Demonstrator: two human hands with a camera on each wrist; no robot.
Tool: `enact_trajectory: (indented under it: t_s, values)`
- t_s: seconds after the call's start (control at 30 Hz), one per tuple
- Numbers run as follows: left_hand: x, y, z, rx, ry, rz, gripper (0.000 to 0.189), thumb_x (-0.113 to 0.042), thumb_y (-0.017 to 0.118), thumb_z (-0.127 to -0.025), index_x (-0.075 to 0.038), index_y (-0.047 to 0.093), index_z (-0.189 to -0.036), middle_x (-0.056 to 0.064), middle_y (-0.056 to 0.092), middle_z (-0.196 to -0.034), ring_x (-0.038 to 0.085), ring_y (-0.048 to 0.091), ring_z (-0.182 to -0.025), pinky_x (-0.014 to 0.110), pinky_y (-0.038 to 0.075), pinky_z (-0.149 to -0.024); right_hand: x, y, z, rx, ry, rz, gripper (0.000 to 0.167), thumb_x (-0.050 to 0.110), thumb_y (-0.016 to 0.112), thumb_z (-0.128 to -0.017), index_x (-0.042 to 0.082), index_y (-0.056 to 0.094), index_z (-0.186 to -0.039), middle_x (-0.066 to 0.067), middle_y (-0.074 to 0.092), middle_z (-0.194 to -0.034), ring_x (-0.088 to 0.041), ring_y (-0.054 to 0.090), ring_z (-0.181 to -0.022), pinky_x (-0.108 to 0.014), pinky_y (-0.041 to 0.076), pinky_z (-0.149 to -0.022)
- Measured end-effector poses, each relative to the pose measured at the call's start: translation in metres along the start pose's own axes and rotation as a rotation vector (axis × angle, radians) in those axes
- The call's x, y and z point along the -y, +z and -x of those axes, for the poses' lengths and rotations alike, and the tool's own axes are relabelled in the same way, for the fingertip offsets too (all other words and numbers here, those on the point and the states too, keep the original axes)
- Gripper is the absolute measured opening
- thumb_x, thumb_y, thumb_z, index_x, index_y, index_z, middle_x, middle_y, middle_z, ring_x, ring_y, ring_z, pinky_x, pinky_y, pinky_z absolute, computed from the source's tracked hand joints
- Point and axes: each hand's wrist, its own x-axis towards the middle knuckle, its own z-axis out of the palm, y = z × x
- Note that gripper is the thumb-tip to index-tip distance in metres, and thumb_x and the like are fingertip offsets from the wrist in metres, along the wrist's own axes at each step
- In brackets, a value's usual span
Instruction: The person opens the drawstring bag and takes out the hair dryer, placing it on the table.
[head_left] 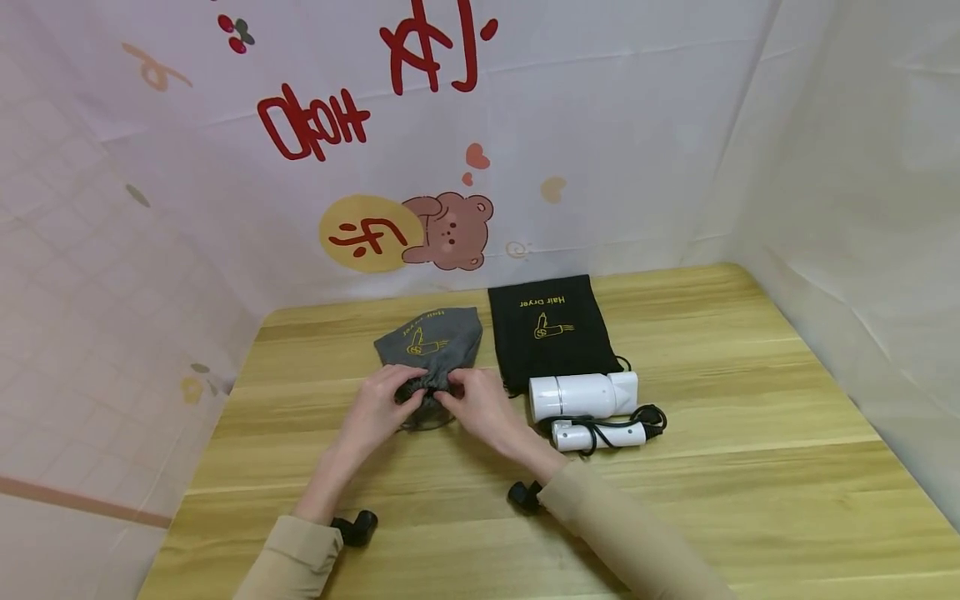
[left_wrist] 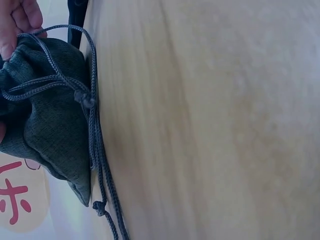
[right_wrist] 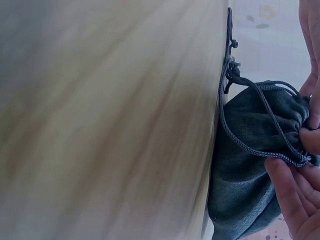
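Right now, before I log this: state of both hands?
Left hand: closed, pinching the gathered neck of the grey fabric drawstring pouch.
Right hand: closed, pinching the same pouch's neck on the other side.

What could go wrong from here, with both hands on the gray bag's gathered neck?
1. The drawstring has loose loops and hanging ends on the gray bag, so it might tangle.
2. The left hand and right hand pinch the gathered neck; if either lets go, the folds could slip open.
3. The right forearm is close to the white hair dryer; a sideways sweep might knock it.
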Motion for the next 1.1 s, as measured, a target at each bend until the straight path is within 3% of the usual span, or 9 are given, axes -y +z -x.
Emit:
enact_trajectory:
  t_s: [0.13,0.3,0.47,0.77,1.1]
  values:
    - [0.001,-0.001,0.001,-0.016,0.002,0.008,0.028,-0.001,0.083,-0.086,-0.003,0.078,-0.113,0.013,0.080,-0.108,0.030,0.076,-0.101,0.043,0.064,-0.082,0.001,0.001,0.000,-0.006,-0.005,0.027,0.012,0.019,0.077,-0.097,0.012,0.078,-0.087,0.001,0.075,-0.073,-0.003,0.058,-0.062,-0.017,0.043,-0.056]
    - [0.006,-0.002,0.001,-0.060,0.036,-0.009,0.028,0.005,0.081,-0.086,-0.002,0.078,-0.113,0.015,0.080,-0.107,0.031,0.075,-0.097,0.041,0.063,-0.075,0.001,0.000,0.001,-0.011,-0.006,0.048,0.009,0.017,0.076,-0.096,0.009,0.081,-0.095,-0.003,0.079,-0.082,-0.007,0.065,-0.068,-0.018,0.048,-0.060]
    - [0.015,-0.006,0.000,-0.103,0.038,-0.017,0.029,0.008,0.080,-0.085,-0.001,0.078,-0.112,0.018,0.080,-0.107,0.035,0.076,-0.100,0.047,0.063,-0.082,0.000,0.000,0.002,-0.015,0.003,0.052,0.011,0.015,0.076,-0.096,0.007,0.082,-0.102,-0.005,0.082,-0.092,-0.012,0.072,-0.076,-0.021,0.054,-0.066]
    - [0.025,-0.012,-0.004,-0.073,0.037,-0.019,0.028,0.007,0.080,-0.086,-0.001,0.078,-0.113,0.017,0.080,-0.109,0.035,0.077,-0.102,0.048,0.064,-0.085,0.000,0.002,-0.002,0.000,0.031,0.111,0.014,0.017,0.074,-0.098,0.010,0.082,-0.108,-0.005,0.083,-0.104,-0.021,0.079,-0.094,-0.035,0.063,-0.081]
    - [0.035,-0.017,-0.004,-0.043,0.011,-0.065,0.029,0.007,0.077,-0.088,-0.002,0.078,-0.115,0.017,0.080,-0.111,0.036,0.076,-0.104,0.049,0.063,-0.084,-0.001,0.002,-0.002,0.004,0.038,0.131,0.015,0.015,0.074,-0.098,0.010,0.081,-0.110,-0.007,0.083,-0.105,-0.023,0.079,-0.097,-0.035,0.063,-0.082]
